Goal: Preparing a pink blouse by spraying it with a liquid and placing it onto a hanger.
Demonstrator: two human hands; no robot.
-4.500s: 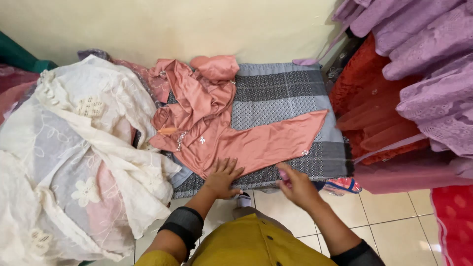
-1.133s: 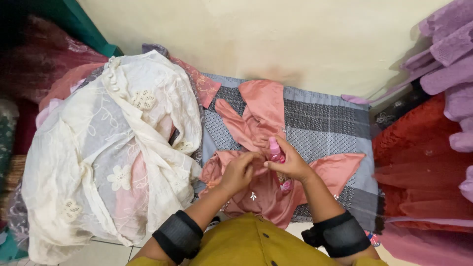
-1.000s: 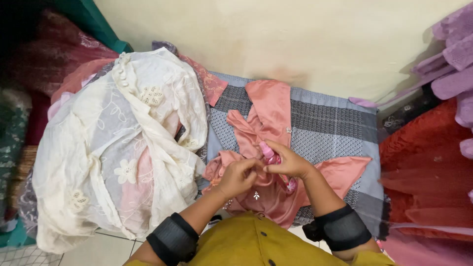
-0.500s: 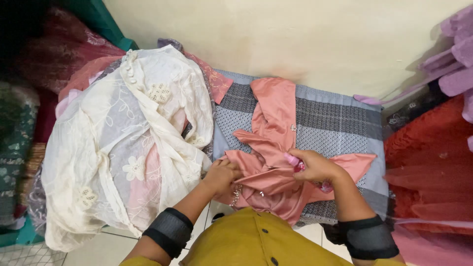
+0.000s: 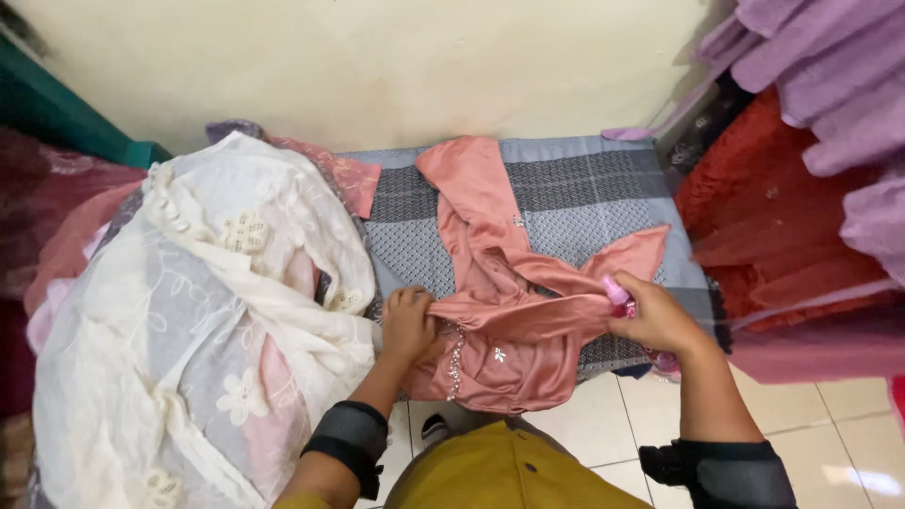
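Observation:
A salmon-pink satin garment [image 5: 509, 283] with beaded trim lies on a grey checked cloth [image 5: 584, 203] that covers a low surface. My left hand [image 5: 408, 323] grips the garment's left edge near the beading. My right hand [image 5: 653, 319] grips its right edge and also has a small pink object [image 5: 617, 291] in its fingers. Between the two hands the fabric is pulled taut into a fold. One long part of the garment runs up toward the wall.
A heap of cream lace and pink fabric [image 5: 198, 320] fills the left side. Red garments [image 5: 764, 207] and purple garments [image 5: 830, 85] hang at the right. A cream wall stands behind. White floor tiles [image 5: 830, 424] lie at bottom right.
My hands have moved apart from the garment's middle to its left and right edges, stretching the fabric between them. The camera view has shifted slightly to the right.

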